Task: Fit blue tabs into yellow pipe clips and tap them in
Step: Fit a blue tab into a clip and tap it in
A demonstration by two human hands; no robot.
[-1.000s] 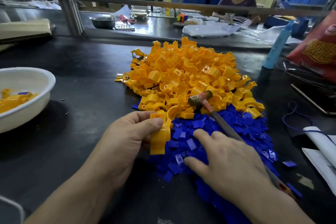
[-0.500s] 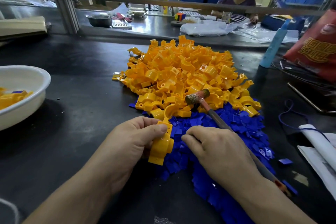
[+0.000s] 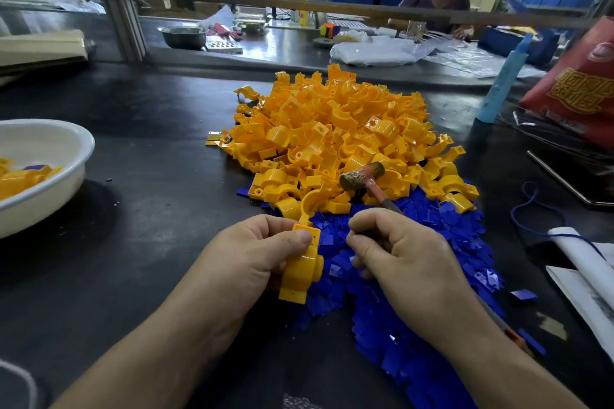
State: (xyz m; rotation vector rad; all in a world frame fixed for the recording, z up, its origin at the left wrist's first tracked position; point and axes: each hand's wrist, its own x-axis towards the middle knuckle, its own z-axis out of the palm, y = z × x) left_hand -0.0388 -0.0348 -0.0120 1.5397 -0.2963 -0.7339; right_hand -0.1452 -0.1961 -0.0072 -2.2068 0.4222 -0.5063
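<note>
Gripping the yellow clip (image 3: 300, 271) lengthwise up-frame in our left hand (image 3: 252, 259), we curl our right hand (image 3: 405, 262) just right of it, contents unseen.

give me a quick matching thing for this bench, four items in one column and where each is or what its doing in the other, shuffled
Column one
1 left hand
2 hammer
3 white bowl
4 blue tabs

Column two
a far left, with yellow parts inside
b head resting on the yellow clip pile
c heaped on the near side of that pile
d holding one yellow clip

Pairs: 1-d, 2-b, 3-a, 4-c
</note>
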